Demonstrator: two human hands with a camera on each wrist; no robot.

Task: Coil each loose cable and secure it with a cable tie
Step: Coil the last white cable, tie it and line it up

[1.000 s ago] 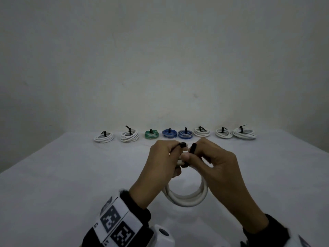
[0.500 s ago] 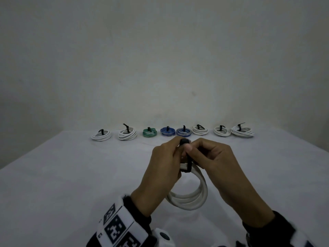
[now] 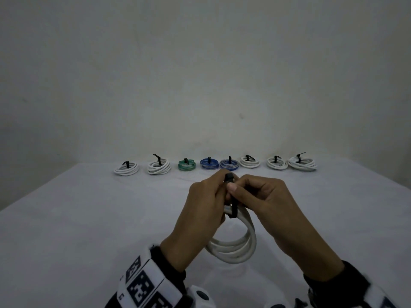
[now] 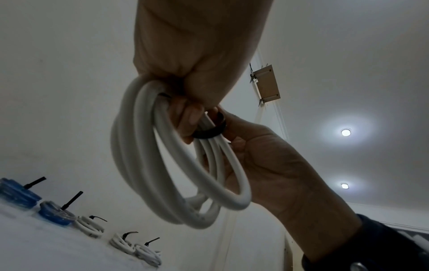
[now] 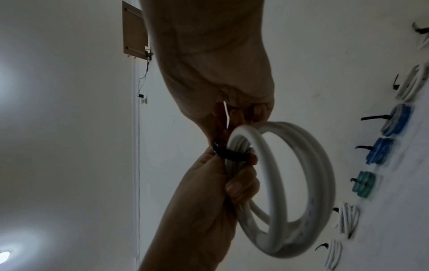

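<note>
A white cable coil hangs upright above the table, held at its top by both hands. A black cable tie loops around the coil's top strands, and its ends meet between the fingertips. My left hand grips the coil's top and the tie from the left. My right hand pinches the tie from the right with thumb and forefinger. In the left wrist view the tie circles the bunched strands of the coil. From the right wrist the tie and coil show the same.
Several tied coils stand in a row at the table's far edge: white ones, a green one, blue ones, and more white ones. A white cloth covers the table. A plain wall rises behind.
The tie's two ends, apart a second ago, have come together between the fingertips into a closed loop around the coil. Both hands stayed close together above the table.
</note>
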